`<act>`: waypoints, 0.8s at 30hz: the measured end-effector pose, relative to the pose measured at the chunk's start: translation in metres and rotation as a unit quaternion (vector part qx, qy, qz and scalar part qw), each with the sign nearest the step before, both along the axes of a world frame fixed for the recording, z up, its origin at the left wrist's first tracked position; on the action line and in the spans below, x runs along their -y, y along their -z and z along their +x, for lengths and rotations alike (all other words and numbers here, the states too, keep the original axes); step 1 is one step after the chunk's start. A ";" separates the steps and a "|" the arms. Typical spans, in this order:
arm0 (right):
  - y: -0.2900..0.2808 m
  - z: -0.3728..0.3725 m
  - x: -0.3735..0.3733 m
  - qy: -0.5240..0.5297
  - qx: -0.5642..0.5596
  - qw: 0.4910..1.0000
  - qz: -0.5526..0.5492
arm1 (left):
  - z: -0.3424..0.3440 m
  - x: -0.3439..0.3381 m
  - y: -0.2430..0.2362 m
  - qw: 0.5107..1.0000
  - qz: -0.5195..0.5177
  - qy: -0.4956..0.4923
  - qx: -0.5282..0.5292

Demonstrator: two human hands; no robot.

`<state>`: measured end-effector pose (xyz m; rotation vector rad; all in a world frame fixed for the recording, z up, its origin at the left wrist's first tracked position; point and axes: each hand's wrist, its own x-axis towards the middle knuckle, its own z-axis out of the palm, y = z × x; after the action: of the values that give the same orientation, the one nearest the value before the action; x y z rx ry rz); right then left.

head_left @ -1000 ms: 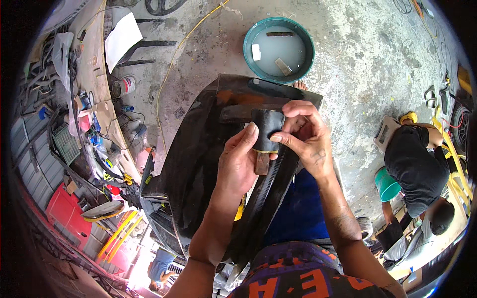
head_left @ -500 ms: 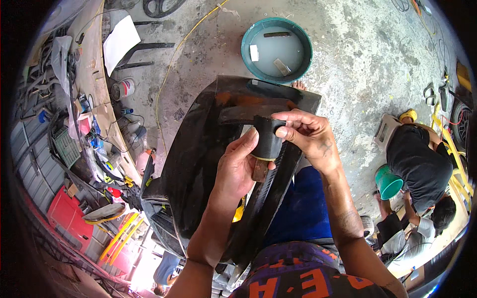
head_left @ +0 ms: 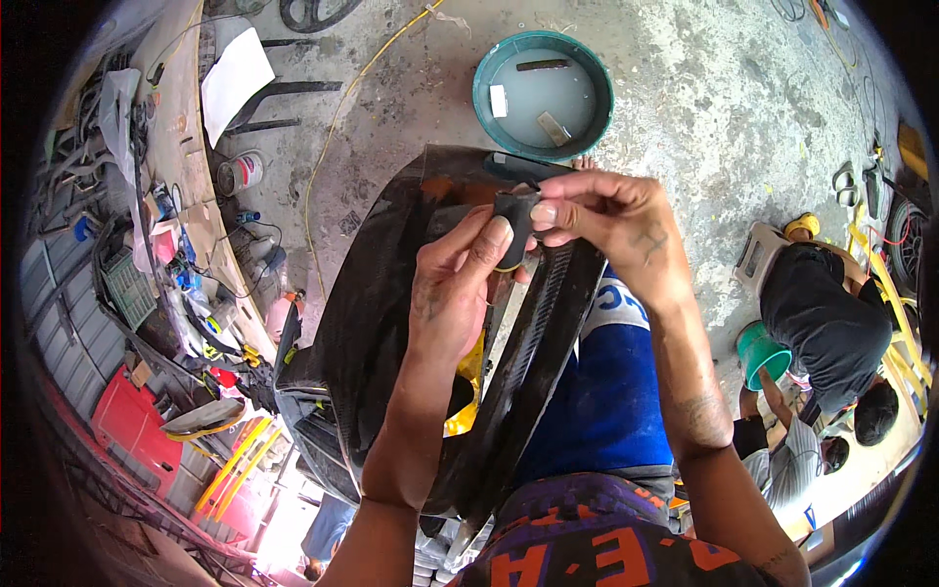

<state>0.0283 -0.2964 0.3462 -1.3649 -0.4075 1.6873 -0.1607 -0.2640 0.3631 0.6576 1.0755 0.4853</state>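
One small dark rubber piece (head_left: pixel 515 217) is the item in hand, held up in front of the person's chest and over the lap. It is pinched at its right edge by the fingertips of the right hand (head_left: pixel 611 227) and backed from the left by the extended fingers of the left hand (head_left: pixel 458 284). Both grips are clenched on the piece. Compared with a second ago, the left fingers have straightened and the right thumb and forefinger have moved to the piece's upper edge. In my judgement the piece is being pressed flat or peeled, not merely carried.

Directly below the piece a black inner tube (head_left: pixel 391 323) lies draped over the knees, one ribbed band of it running down past the blue trousers (head_left: pixel 602 401). A scrap of yellow material (head_left: pixel 468 391) shows between its folds.

On the concrete floor (head_left: pixel 704 98) ahead stands a round teal basin (head_left: pixel 543 93) of cloudy water, with a pale rectangular slip and a small dark bar lying in it. A yellow hose (head_left: pixel 337 127) runs along the floor to its left.

Packages and labels:
- A white sheet (head_left: pixel 235 78) lies at upper left.
- A small tin (head_left: pixel 240 174) with a red-and-white label stands below it.
- A red box (head_left: pixel 132 430) sits at lower left.

A second person in a black shirt (head_left: pixel 822 328) crouches at right beside a green bucket (head_left: pixel 763 354).
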 end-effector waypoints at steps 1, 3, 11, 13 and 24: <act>-0.001 -0.006 0.003 0.016 0.023 0.999 0.038 | 0.000 0.002 0.002 1.000 0.007 -0.003 0.004; -0.003 -0.012 0.012 0.010 0.051 0.998 0.031 | 0.000 0.007 0.005 0.987 0.138 0.023 -0.081; 0.013 -0.015 0.014 0.016 0.028 0.999 0.017 | -0.001 0.001 0.011 0.993 0.101 0.018 -0.060; 0.019 -0.008 0.012 0.009 0.025 0.997 0.071 | 0.002 -0.002 0.012 0.993 0.109 0.018 -0.036; 0.042 0.010 0.059 -0.021 0.082 0.996 0.039 | -0.035 0.016 0.054 0.937 0.195 0.200 -0.212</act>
<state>0.0385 -0.3550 0.3043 -1.4511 -0.5929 1.5817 -0.1958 -0.2801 0.3086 1.3473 1.2162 0.2008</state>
